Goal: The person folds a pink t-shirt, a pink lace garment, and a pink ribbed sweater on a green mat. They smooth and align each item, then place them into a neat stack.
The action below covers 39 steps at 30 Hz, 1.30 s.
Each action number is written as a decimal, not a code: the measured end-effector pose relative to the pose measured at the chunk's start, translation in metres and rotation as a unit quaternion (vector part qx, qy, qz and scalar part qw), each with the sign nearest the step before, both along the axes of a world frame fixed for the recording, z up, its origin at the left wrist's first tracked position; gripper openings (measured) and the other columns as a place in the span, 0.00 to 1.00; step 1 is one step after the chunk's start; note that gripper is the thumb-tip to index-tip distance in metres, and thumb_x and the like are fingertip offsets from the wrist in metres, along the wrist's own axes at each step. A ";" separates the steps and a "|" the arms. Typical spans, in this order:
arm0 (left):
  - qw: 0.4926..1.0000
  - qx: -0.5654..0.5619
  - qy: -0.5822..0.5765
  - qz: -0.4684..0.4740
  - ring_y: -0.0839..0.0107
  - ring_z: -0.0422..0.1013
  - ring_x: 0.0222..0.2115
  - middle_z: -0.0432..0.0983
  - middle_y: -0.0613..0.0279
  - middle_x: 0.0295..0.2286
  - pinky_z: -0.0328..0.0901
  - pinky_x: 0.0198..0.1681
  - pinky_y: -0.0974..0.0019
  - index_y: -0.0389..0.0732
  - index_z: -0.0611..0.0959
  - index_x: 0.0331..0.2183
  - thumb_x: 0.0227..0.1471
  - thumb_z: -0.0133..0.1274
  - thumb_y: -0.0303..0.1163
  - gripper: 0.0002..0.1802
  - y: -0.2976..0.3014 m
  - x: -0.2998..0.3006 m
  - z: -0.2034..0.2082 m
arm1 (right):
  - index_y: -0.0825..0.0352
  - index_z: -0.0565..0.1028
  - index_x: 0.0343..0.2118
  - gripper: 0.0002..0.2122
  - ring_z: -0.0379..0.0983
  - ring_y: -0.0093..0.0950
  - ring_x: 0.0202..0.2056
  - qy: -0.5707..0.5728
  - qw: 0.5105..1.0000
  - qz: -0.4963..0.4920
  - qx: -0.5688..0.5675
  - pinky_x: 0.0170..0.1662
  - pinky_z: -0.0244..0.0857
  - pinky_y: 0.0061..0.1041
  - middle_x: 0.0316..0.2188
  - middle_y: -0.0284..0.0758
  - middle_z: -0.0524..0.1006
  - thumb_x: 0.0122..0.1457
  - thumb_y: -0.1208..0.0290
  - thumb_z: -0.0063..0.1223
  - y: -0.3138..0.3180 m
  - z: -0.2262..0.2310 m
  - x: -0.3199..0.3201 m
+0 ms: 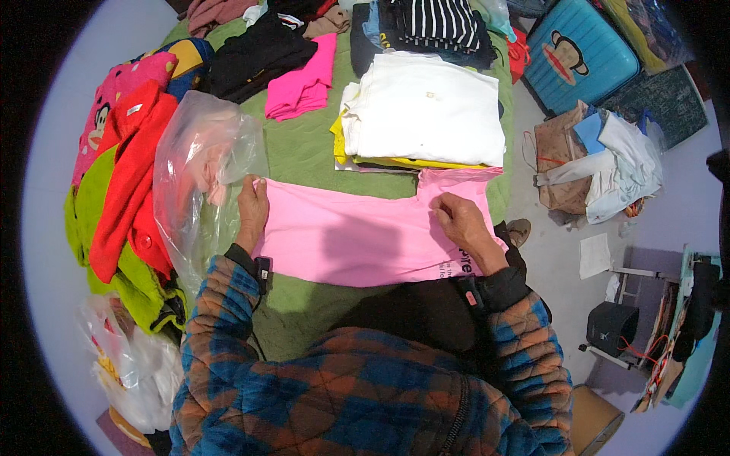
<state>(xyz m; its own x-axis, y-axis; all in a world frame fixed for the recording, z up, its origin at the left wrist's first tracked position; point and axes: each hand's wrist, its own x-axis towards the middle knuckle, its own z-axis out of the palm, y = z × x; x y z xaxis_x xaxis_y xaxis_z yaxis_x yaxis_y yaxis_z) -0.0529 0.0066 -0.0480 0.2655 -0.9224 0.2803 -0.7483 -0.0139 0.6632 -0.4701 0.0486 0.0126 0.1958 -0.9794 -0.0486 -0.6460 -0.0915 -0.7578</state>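
A light pink T-shirt [327, 228] with dark lettering at its lower right lies folded lengthwise before me on a green bed cover [300, 156]. My left hand [253, 207] pinches the shirt's left end at its upper corner. Closed fingers of my right hand [461, 222] grip the cloth toward the other end, below a part that sticks up like a sleeve. That part reaches the near edge of a stack of folded clothes, topped by a white garment [426, 106] with yellow layers beneath. Beside my left hand sits a clear plastic bag [205, 159] with pinkish cloth inside.
Red [125, 197] and lime-green clothes [125, 285] are heaped on the left. Black garments [255, 61], a bright pink folded piece [304, 80] and striped clothes [437, 26] lie farther back. A blue suitcase [585, 61] and a filled paper bag [563, 148] stand on the right.
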 end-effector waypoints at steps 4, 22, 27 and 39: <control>0.998 0.008 -0.037 -0.058 0.48 0.69 0.23 0.71 0.43 0.21 0.63 0.27 0.56 0.38 0.70 0.33 0.55 0.46 0.33 0.08 -0.007 0.012 0.001 | 0.65 0.73 0.34 0.08 0.71 0.43 0.37 0.073 0.995 -0.020 -0.069 0.39 0.66 0.38 0.34 0.44 0.74 0.49 0.74 0.51 -0.021 -0.013 0.019; 0.963 0.207 0.136 -0.109 0.74 0.60 0.20 0.64 0.65 0.18 0.58 0.25 0.67 0.34 0.76 0.29 0.54 0.46 0.47 0.22 -0.025 0.054 0.025 | 0.67 0.69 0.42 0.17 0.68 0.44 0.38 0.108 0.990 0.085 -0.005 0.42 0.64 0.39 0.34 0.46 0.70 0.49 0.66 0.53 -0.021 0.001 0.014; 0.938 0.304 0.039 -0.160 0.75 0.64 0.22 0.68 0.66 0.22 0.60 0.26 0.67 0.35 0.77 0.33 0.50 0.50 0.53 0.27 -0.004 0.077 0.053 | 0.66 0.70 0.38 0.14 0.69 0.43 0.39 0.099 0.969 0.217 -0.066 0.41 0.66 0.39 0.34 0.43 0.71 0.49 0.67 0.53 0.030 0.028 0.039; 0.905 0.365 0.208 -0.068 0.76 0.70 0.26 0.76 0.62 0.30 0.67 0.31 0.71 0.34 0.78 0.40 0.44 0.61 0.40 0.24 0.011 0.069 0.027 | 0.64 0.72 0.36 0.12 0.71 0.43 0.38 0.105 0.923 0.339 0.152 0.39 0.65 0.38 0.32 0.42 0.75 0.48 0.67 0.55 0.057 -0.019 0.040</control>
